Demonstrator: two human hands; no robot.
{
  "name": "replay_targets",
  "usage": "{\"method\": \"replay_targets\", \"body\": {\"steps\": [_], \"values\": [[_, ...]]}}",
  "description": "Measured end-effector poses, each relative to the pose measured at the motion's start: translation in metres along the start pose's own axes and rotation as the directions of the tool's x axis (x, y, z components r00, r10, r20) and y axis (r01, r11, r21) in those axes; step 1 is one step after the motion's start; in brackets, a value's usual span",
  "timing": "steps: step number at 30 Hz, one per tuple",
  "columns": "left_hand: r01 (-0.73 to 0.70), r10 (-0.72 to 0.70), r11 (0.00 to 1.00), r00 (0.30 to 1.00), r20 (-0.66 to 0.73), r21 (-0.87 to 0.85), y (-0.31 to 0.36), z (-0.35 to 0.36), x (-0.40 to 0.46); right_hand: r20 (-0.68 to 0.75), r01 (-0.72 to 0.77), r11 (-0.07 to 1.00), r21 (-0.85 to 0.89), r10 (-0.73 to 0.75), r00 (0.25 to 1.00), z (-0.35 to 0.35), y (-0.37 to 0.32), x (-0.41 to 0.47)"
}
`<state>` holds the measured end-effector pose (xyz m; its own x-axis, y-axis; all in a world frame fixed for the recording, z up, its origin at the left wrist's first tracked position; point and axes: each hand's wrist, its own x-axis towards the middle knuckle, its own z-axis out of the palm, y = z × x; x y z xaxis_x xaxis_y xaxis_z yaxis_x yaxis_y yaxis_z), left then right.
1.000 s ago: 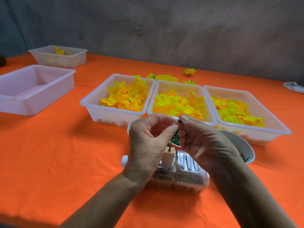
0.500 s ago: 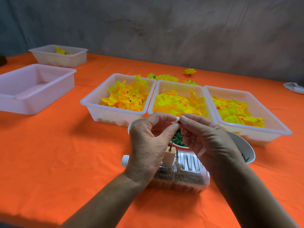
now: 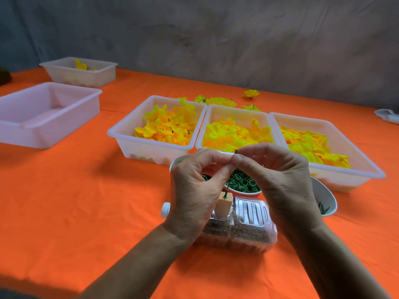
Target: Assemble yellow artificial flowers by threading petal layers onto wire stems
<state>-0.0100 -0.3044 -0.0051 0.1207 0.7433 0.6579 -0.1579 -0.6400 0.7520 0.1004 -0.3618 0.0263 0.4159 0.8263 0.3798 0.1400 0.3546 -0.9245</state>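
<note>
**Q:** Hands first, please: where are they, and what do they hold?

**A:** Both sit at lower centre of the frame. The left hand (image 3: pixel 195 190) and right hand (image 3: pixel 278 180) meet fingertip to fingertip, thumbs and forefingers curled into a pinch around a thin green wire stem (image 3: pixel 236 151). Only its dark tip shows above the fingers; whether any small piece is on it, I cannot tell.

**Q:** Where does the stem go?

**A:** It drops between the hands into a small pale block (image 3: pixel 224 205) resting on a clear plastic bottle (image 3: pixel 248 225) that lies on its side, seemingly part-filled with brown grains.

**Q:** Has anything changed in the last second?

**A:** Very little. The pinch has held in the same spot, with only slight shifts of the fingertips. No yellow petal is on the stem, so I judge the work to be at the start of a flower.

**Q:** And the petals?

**A:** Just above the hands, three white trays hold yellow petal layers: left tray (image 3: pixel 151 147), middle tray (image 3: pixel 237 111), right tray (image 3: pixel 345 169). A red-rimmed bowl of green rings (image 3: pixel 244 183) lies directly behind the fingers.

**Q:** Anything else?

**A:** Finished yellow flowers (image 3: pixel 216 101) lie behind the trays on the orange tablecloth (image 3: pixel 75 201), and two more white tubs sit at upper left.
</note>
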Motion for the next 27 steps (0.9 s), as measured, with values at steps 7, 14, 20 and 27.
{"method": "replay_targets", "body": {"steps": [7,14,20,27], "values": [[-0.246,0.239,0.963,0.968,0.079,0.105,-0.005,-0.003,0.001,0.014,-0.012,0.992,0.125,0.010,1.000,0.001,0.011,-0.003],[-0.220,0.214,0.957,0.975,0.051,0.189,-0.010,-0.001,-0.005,-0.014,0.017,0.991,0.135,-0.015,1.000,0.006,0.022,-0.008],[-0.124,0.114,0.980,0.991,0.076,0.153,-0.016,-0.004,-0.012,0.014,-0.015,0.994,0.111,0.013,1.000,0.003,0.030,-0.012],[0.086,-0.091,0.989,0.995,0.040,0.116,-0.021,-0.013,-0.011,0.099,0.017,1.000,-0.019,-0.015,0.995,-0.003,0.031,-0.014]]}}
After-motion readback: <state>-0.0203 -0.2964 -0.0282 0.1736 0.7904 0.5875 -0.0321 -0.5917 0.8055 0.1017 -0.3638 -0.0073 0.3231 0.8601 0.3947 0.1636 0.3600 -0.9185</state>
